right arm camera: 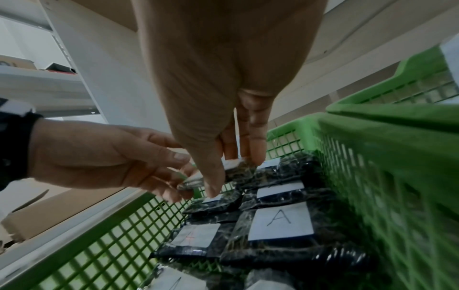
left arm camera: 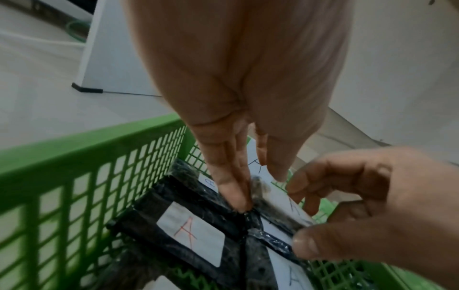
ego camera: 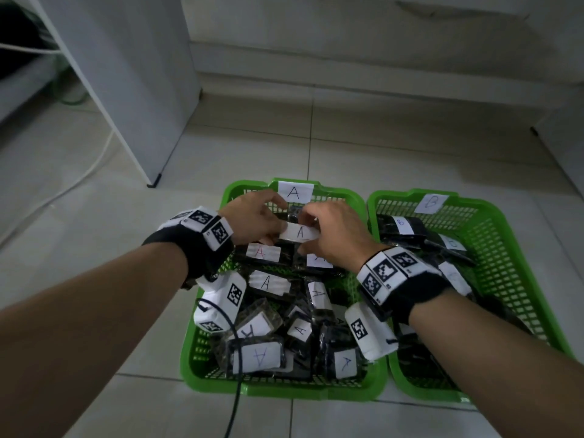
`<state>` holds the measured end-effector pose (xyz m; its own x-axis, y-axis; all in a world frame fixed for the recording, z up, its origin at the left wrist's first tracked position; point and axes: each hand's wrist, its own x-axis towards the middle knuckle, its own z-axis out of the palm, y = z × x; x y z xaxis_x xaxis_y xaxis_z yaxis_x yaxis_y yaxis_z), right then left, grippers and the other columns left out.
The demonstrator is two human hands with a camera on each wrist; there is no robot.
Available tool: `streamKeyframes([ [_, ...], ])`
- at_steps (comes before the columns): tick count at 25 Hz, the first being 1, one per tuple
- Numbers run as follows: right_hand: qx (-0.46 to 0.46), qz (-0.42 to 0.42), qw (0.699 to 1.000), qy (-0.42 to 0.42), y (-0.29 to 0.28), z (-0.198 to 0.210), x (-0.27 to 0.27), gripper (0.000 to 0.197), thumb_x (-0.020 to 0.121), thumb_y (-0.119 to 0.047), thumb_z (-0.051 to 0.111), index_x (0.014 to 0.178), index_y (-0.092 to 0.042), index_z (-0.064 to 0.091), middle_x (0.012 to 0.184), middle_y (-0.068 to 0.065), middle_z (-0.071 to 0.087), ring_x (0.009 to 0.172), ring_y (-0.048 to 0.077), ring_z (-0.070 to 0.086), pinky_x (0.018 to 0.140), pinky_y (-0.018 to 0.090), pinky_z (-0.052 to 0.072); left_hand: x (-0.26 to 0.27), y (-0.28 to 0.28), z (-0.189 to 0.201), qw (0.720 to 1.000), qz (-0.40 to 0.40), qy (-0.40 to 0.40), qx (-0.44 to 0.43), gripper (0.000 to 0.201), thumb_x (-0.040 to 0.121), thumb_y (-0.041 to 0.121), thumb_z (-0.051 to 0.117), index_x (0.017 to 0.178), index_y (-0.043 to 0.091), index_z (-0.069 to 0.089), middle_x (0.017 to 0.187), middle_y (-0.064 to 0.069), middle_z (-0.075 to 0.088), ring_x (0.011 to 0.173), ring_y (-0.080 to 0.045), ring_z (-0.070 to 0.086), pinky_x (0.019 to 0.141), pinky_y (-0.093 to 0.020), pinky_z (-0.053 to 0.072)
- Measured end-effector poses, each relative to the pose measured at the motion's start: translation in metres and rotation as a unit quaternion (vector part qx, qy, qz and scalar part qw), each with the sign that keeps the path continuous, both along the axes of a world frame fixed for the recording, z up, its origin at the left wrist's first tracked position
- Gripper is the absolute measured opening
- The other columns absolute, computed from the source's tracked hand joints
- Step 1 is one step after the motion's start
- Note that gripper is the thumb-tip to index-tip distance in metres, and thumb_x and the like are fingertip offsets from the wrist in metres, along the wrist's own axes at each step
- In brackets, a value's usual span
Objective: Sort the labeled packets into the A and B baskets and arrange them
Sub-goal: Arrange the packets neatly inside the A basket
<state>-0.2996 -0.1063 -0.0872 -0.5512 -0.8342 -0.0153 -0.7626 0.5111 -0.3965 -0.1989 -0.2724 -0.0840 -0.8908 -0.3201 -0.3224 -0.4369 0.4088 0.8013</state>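
A green basket marked A (ego camera: 284, 392) sits on the floor at the left and holds several black packets with white A labels. Beside it on the right, the green basket marked B (ego camera: 493, 210) holds a few B packets (ego camera: 403, 227). Over the far end of basket A, both hands hold one A packet (ego camera: 300, 233) between them. My left hand (ego camera: 278, 222) pinches its left end (right arm camera: 187, 183), and my right hand (ego camera: 311, 229) pinches its right side (left arm camera: 280, 213). A red-lettered A packet (left arm camera: 191, 231) lies flat just below.
A white cabinet panel with a black foot (ego camera: 155, 183) stands on the tiled floor to the far left. A pale cable (ego camera: 79, 178) runs across the floor there. A black wrist-camera cable (ego camera: 235, 406) hangs over basket A's near rim.
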Motion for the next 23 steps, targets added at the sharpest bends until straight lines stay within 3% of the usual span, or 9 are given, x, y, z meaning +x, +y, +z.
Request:
streamKeyframes([
  [2,-0.009,0.01,1.0,-0.014,-0.003,0.0,0.005,0.043,0.066,-0.028,0.094,0.099,-0.016,0.069,0.091,-0.004,0.068,0.084,0.014,0.06,0.063,0.02,0.036,0.003,-0.004,-0.002,0.997,-0.011,0.018,-0.072,0.017,0.085,0.013,0.074,0.099,0.02,0.068,0.086,0.0,0.074,0.068,-0.013,0.074,0.075,-0.038,0.062],
  [4,-0.009,0.02,1.0,-0.022,-0.002,0.001,0.008,0.046,0.066,-0.025,0.093,0.104,-0.014,0.07,0.095,-0.004,0.068,0.086,0.012,0.059,0.068,0.017,0.038,0.004,-0.015,-0.004,0.99,0.016,0.025,-0.139,0.012,0.084,0.012,0.071,0.091,0.021,0.071,0.085,0.001,0.074,0.069,-0.013,0.073,0.073,-0.035,0.062],
  [7,0.009,0.006,1.0,-0.02,0.008,0.0,0.006,0.046,0.074,-0.024,0.089,0.113,-0.014,0.068,0.107,-0.003,0.068,0.097,0.012,0.057,0.081,0.019,0.041,0.006,-0.035,-0.001,0.961,0.075,0.05,-0.263,0.015,0.085,0.009,0.064,0.092,0.018,0.073,0.091,-0.001,0.073,0.079,-0.017,0.069,0.07,-0.024,0.052],
  [10,0.046,-0.017,0.999,-0.019,0.019,-0.005,0.001,0.043,0.082,-0.023,0.083,0.121,-0.014,0.066,0.118,-0.001,0.066,0.108,0.013,0.057,0.086,0.02,0.039,0.005,-0.043,-0.002,0.947,0.099,0.073,-0.296,0.017,0.084,0.005,0.062,0.092,0.014,0.074,0.094,-0.004,0.073,0.085,-0.019,0.067,0.072,-0.024,0.05],
  [13,0.091,-0.025,0.995,-0.037,0.024,-0.009,0.0,0.047,0.086,-0.021,0.079,0.129,-0.014,0.063,0.129,0.002,0.063,0.123,0.019,0.056,0.093,0.022,0.04,0.002,-0.034,-0.012,0.937,0.043,0.065,-0.34,0.023,0.088,0.006,0.059,0.105,0.012,0.074,0.109,-0.007,0.07,0.094,-0.022,0.067,0.083,-0.033,0.057],
  [18,0.111,-0.018,0.992,-0.06,0.023,-0.016,-0.003,0.038,0.088,-0.021,0.074,0.124,-0.015,0.064,0.126,0.003,0.064,0.118,0.02,0.058,0.09,0.024,0.043,0.003,-0.022,-0.018,0.914,-0.109,-0.078,-0.382,0.03,0.085,0.011,0.056,0.112,0.017,0.07,0.124,0.0,0.058,0.104,-0.02,0.061,0.089,-0.031,0.056],
  [20,0.115,-0.019,0.991,-0.061,0.021,-0.018,-0.002,0.037,0.088,-0.025,0.074,0.123,-0.015,0.064,0.125,0.002,0.064,0.117,0.02,0.056,0.093,0.027,0.045,0.004,-0.017,-0.018,0.901,-0.177,-0.125,-0.374,0.037,0.089,0.012,0.052,0.123,0.014,0.066,0.137,-0.004,0.052,0.119,-0.024,0.057,0.1,-0.036,0.051],
  [23,0.122,-0.019,0.99,-0.068,0.023,-0.016,0.0,0.038,0.089,-0.027,0.073,0.123,-0.015,0.064,0.125,0.001,0.063,0.116,0.02,0.056,0.092,0.029,0.047,0.006,-0.01,-0.014,0.895,-0.229,-0.151,-0.352,0.049,0.094,0.009,0.047,0.142,0.011,0.051,0.158,-0.004,0.03,0.142,-0.024,0.037,0.116,-0.037,0.034],
])
